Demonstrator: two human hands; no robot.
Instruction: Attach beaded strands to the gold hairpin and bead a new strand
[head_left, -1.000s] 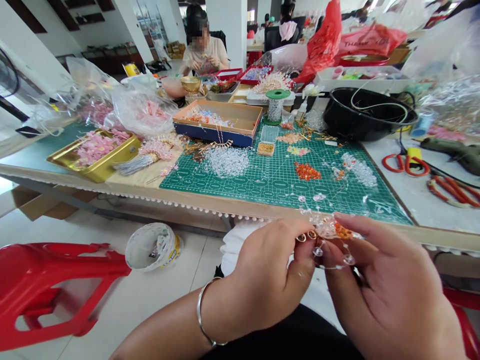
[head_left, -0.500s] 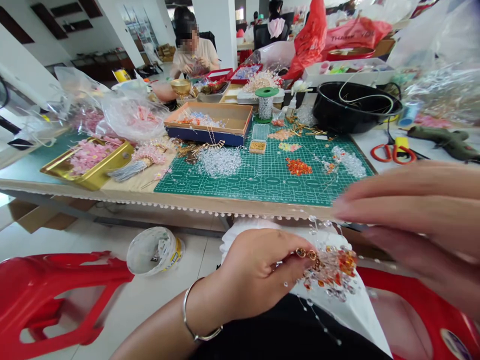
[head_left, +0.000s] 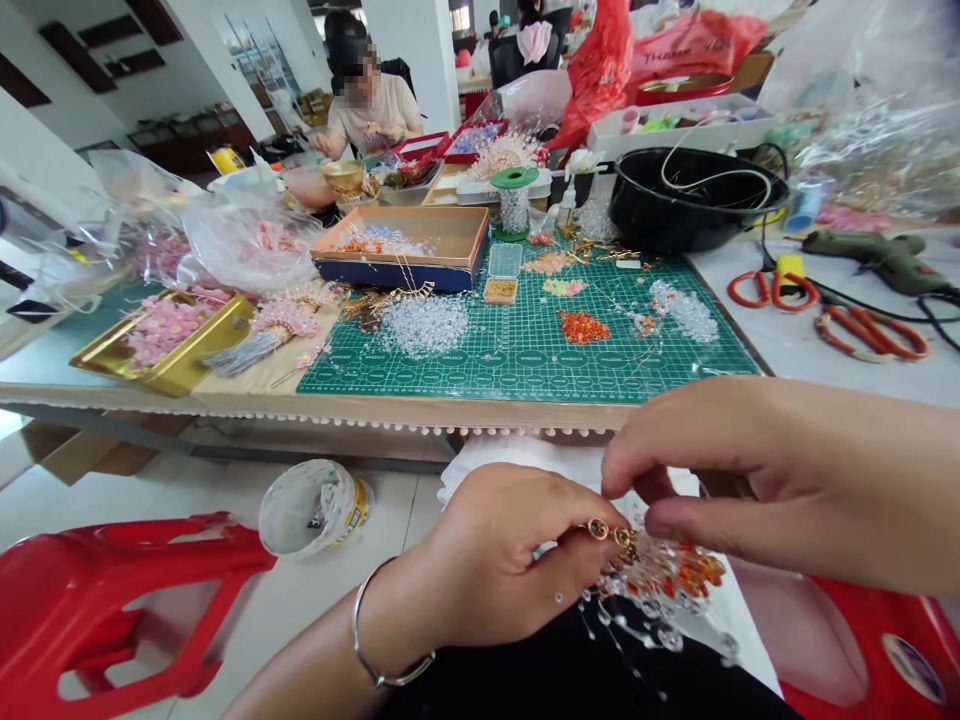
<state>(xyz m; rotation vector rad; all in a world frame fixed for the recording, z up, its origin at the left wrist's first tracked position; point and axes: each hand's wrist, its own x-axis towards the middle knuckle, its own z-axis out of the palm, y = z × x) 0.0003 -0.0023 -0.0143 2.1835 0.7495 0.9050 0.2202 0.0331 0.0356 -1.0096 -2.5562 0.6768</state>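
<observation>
My left hand (head_left: 517,560) is closed on a beaded ornament (head_left: 679,572), a bunch of clear and orange beads on thin strands with small gold rings at its base. The rings show between thumb and forefinger, and loose clear strands dangle over my dark-clothed lap. Just above the beads is my right hand (head_left: 750,480), its fingers bent and its thumb apart from the forefinger. I cannot make out anything held in it. On the green cutting mat (head_left: 465,375) beyond lie orange beads (head_left: 583,327) and a heap of clear beads (head_left: 425,325).
Red-handled scissors (head_left: 772,290), red-handled pliers (head_left: 870,333) and a glue gun (head_left: 877,260) lie at right. Behind stand a black basin (head_left: 694,205) and an open box (head_left: 401,250). A gold tray (head_left: 176,370) holds pink flowers. Another person (head_left: 371,115) sits opposite.
My right hand has come in from the upper right, down and left to the beads, its fingers now bent. My left hand keeps its hold, with the ornament slightly lower.
</observation>
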